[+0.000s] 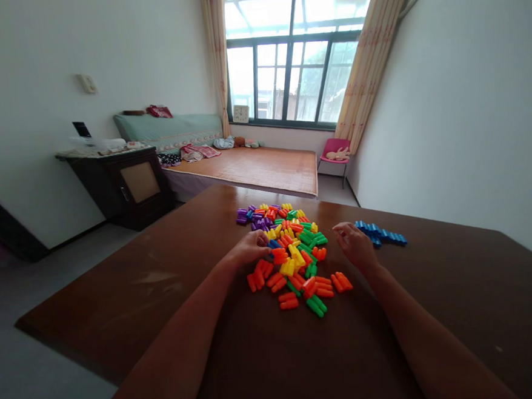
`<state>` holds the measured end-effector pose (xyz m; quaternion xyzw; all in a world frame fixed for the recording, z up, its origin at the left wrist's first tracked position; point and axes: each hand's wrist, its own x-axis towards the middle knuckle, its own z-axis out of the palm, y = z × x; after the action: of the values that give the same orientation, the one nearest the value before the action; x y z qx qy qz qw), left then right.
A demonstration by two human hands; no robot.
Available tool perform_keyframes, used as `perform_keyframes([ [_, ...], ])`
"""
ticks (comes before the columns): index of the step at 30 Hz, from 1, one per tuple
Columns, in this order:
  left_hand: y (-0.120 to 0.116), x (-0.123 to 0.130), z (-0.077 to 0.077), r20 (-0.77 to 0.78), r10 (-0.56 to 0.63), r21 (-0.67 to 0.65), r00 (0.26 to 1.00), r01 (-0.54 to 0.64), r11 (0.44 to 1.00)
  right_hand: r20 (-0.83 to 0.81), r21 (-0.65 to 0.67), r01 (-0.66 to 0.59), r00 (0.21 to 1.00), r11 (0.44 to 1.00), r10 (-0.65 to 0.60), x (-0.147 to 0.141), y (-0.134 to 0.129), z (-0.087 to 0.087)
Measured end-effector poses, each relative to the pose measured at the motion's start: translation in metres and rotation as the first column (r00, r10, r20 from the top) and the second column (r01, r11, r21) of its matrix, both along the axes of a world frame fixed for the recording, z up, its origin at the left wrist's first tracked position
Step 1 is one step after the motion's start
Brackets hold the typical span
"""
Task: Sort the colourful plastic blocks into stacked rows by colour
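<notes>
A loose pile of plastic toy building pieces, shaped like short joined tubes in orange, yellow, green, purple and blue, lies on the brown table. At the pile's left side, my left hand is closed, its fingertips at a blue piece that they partly hide. My right hand hovers just right of the pile, fingers loosely bent and apart, with nothing visible in them. Beside it on the right lies a group of blue pieces, partly behind the hand.
Several orange pieces and a green one lie at the pile's near edge. Beyond the table are a bed, a pink chair and a dark cabinet. The table's left corner juts over the floor.
</notes>
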<state>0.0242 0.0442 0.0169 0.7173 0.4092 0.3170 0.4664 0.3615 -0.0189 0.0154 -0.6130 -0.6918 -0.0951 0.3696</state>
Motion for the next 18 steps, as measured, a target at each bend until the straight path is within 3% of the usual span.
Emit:
perform_keyframes([
  [5, -0.007, 0.005, 0.014, 0.376, 0.009, -0.204, 0.927, 0.073, 0.976, -0.262, -0.038, -0.188, 0.95, 0.981, 0.172, -0.044, -0.007, 0.016],
  [9, -0.023, 0.015, 0.026, 0.393, -0.097, -0.215, 0.915, 0.194, 0.957, -0.431, -0.107, -0.409, 0.84, 0.906, 0.328, -0.09, -0.022, 0.024],
  [12, -0.033, 0.02, 0.034, 0.339, -0.205, -0.212, 0.918, 0.287, 0.934, -0.482, -0.113, -0.502, 0.782, 0.857, 0.395, -0.11, -0.027, 0.026],
  [15, -0.035, 0.018, 0.037, 0.296, -0.196, -0.194, 0.935, 0.26, 0.946, -0.535, -0.088, -0.474, 0.765, 0.876, 0.36, -0.096, -0.016, 0.025],
  [18, -0.027, 0.01, 0.034, 0.269, -0.074, -0.143, 0.96, 0.116, 0.983, -0.638, -0.008, -0.271, 0.743, 0.963, 0.204, -0.039, 0.003, 0.018],
])
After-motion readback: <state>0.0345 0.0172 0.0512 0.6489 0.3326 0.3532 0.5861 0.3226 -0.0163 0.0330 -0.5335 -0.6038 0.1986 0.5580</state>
